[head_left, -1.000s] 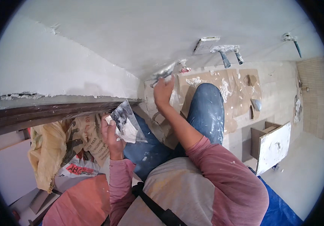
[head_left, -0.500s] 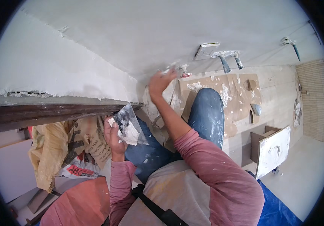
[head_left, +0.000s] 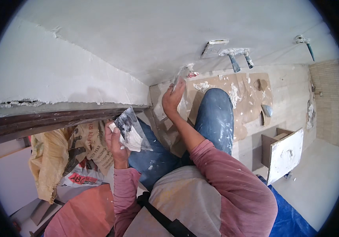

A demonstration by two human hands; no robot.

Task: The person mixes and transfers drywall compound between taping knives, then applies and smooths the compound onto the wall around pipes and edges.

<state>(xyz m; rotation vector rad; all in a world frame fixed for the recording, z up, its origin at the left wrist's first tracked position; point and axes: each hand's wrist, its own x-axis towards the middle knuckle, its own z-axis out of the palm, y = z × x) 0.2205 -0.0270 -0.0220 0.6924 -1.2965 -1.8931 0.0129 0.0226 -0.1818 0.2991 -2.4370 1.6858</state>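
Observation:
My left hand (head_left: 116, 140) grips a flat metal putty blade (head_left: 128, 122) with a lump of white putty (head_left: 135, 140) on it, held over my left leg. My right hand (head_left: 171, 94) holds another thin scraper (head_left: 179, 79), seen nearly edge-on, close to the white wall (head_left: 122, 47) and just below a small red fitting (head_left: 192, 74) coated with plaster. Above and right are a rectangular box (head_left: 215, 48) in the wall and two blue-grey pipe stubs (head_left: 234, 63) ringed with plaster. Whether the scraper touches the wall I cannot tell.
Putty-spattered brown paper (head_left: 252, 110) covers floor beyond my bent knee (head_left: 215, 106). At right stand a small white-topped stool (head_left: 284, 156) and a blue tarp (head_left: 286, 213). Crumpled sacks (head_left: 49, 154) lie at left below a dark wooden edge (head_left: 51, 118). Another pipe stub (head_left: 310, 50) sticks out farther right.
My right hand rose toward the wall half a second ago and is now slightly lower and farther right, its scraper turned more upright. My left hand has barely moved.

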